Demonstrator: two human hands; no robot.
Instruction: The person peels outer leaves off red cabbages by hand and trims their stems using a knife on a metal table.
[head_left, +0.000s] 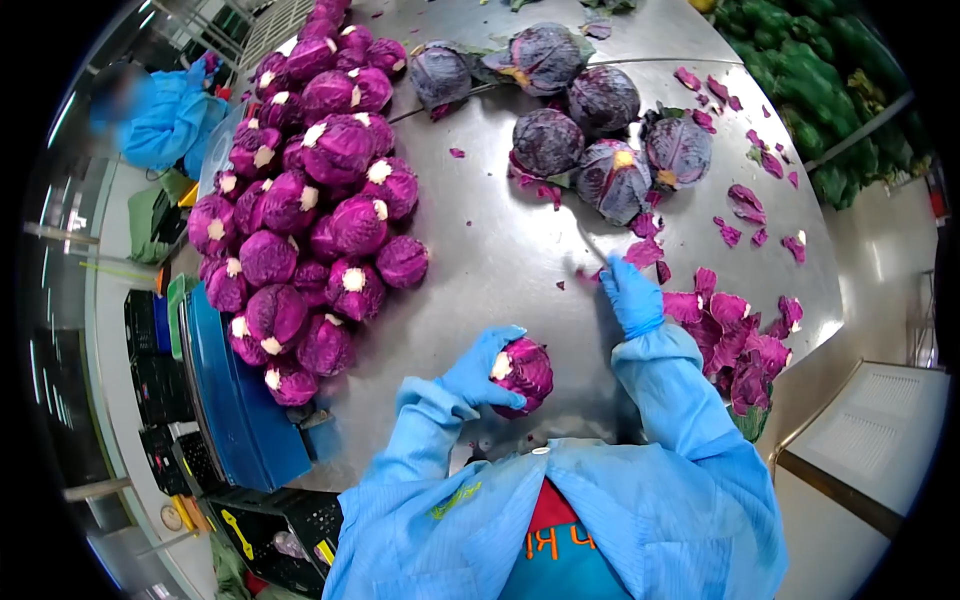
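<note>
- The left hand, in a blue glove, grips a trimmed red cabbage, its fingers curled around the side where the pale cut stem shows.
- This cabbage is near the person's edge of the metal table, in front of the blue gown; whether it touches the surface, I cannot tell.
- The right hand, also gloved, is well apart from the cabbage, its fingers closed around the handle end of a thin, blurred knife that points away from the body.
- On the left side of the table lies a large heap of glossy purple cabbages, many showing pale cut stems.
- Beyond the knife sits a group of duller cabbages with darker, bluish outer leaves.
- Loose leaf scraps are scattered to the right, and a pile of larger leaves lies just beside the right sleeve.
- A blue bin stands beside the table's left edge, near a black crate.
- Another person in blue is at the upper left; green net sacks are at the upper right.
</note>
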